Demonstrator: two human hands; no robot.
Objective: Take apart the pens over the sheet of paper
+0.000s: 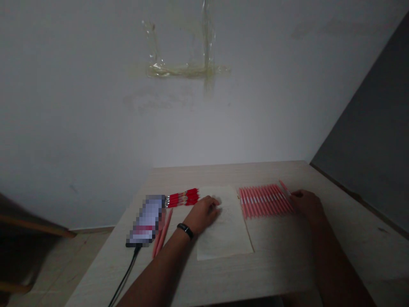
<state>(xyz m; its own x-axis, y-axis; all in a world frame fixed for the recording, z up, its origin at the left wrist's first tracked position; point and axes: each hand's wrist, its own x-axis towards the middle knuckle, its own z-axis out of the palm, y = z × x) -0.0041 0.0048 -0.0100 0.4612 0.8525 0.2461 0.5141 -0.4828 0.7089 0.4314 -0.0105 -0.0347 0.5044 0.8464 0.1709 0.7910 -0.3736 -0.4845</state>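
My right hand (308, 207) pinches a slim pink pen (284, 186), tilted at the right end of a row. That row of pink pens (265, 200) lies side by side on the table, each with a pale mark near its middle. Over a sheet of off-white paper (223, 238) rests my left hand (204, 213), a black band on its wrist. Its fingers are loosely bent and apart, with nothing visible in them. Just beyond that hand are several red pens (182, 198) with silvery ends, laid together.
At the left lies a phone (147, 219), its screen blurred out, with a black cable (126, 273) running to the front edge. Pink sticks (162, 234) lie between phone and left forearm. Behind the wooden table (277, 260) stands a wall with tape (182, 71).
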